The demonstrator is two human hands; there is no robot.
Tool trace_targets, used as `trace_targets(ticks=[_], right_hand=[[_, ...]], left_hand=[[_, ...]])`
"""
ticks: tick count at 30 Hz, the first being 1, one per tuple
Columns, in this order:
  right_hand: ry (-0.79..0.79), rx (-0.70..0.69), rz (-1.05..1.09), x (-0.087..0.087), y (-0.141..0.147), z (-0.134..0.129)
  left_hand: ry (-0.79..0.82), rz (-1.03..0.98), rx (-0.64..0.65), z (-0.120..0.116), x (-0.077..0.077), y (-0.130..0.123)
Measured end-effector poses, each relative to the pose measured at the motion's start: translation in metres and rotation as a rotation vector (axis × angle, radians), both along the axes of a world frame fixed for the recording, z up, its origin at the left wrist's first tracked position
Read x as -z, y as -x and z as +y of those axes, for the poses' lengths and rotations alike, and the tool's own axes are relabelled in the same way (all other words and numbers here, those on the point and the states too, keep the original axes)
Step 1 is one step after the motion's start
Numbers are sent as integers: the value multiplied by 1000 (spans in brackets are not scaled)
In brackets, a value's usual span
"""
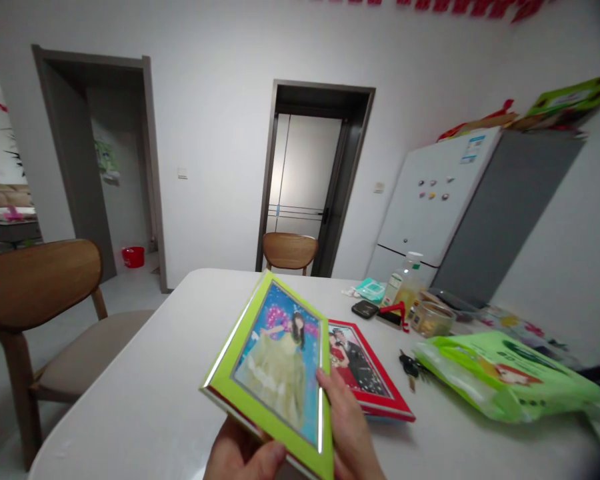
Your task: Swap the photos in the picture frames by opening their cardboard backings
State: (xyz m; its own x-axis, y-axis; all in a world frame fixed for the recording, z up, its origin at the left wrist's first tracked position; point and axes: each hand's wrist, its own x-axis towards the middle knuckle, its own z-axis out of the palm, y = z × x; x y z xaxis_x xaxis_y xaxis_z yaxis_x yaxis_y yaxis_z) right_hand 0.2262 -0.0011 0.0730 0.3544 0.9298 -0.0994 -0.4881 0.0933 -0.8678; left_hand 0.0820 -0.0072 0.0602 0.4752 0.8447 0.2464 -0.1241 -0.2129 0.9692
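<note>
Both my hands hold a lime-green photo frame (220, 380), tilted above the white table (145, 373). Its picture shows a person in a long pale-yellow dress against blue. My left hand (243, 453) grips the bottom edge, thumb in front and the other fingers underneath. At the right edge my right hand (347, 427) is closed, its thumb on the front near the silver trim. Partly hidden behind it, a red photo frame (387, 403) lies on the table, with a bluish edge visible beneath it. Its picture includes a red dress and a dark suit.
Keys (409, 365) and a green plastic package (510, 373) lie on the right. Farther back are a black case (365, 309), a bottle (403, 287), a clear tub (433, 319) and a teal packet (371, 289). Wooden chairs (40, 283) stand left and behind; a fridge (430, 193) stands right.
</note>
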Motion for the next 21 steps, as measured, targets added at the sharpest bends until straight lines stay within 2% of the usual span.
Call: trace_targets(ticks=[2, 5, 7, 10, 12, 16, 21], right_hand=[[32, 43, -72, -17, -45, 3], [148, 11, -244, -29, -106, 12], [206, -1, -307, -29, -138, 18], [267, -5, -371, -21, -170, 26], [310, -3, -426, -11, -183, 31], [383, 58, -560, 12, -196, 35], [474, 25, -655, 31, -185, 20]], left_hand=[[26, -54, 48, 4, -14, -15], [0, -139, 62, 13, -26, -42], [-38, -121, 56, 22, -23, -60], [-79, 41, -19, 35, -8, -79], [-97, 121, -69, 40, 4, -88], [-107, 219, -74, 42, 25, -99], [-117, 280, -64, 46, 47, -105]])
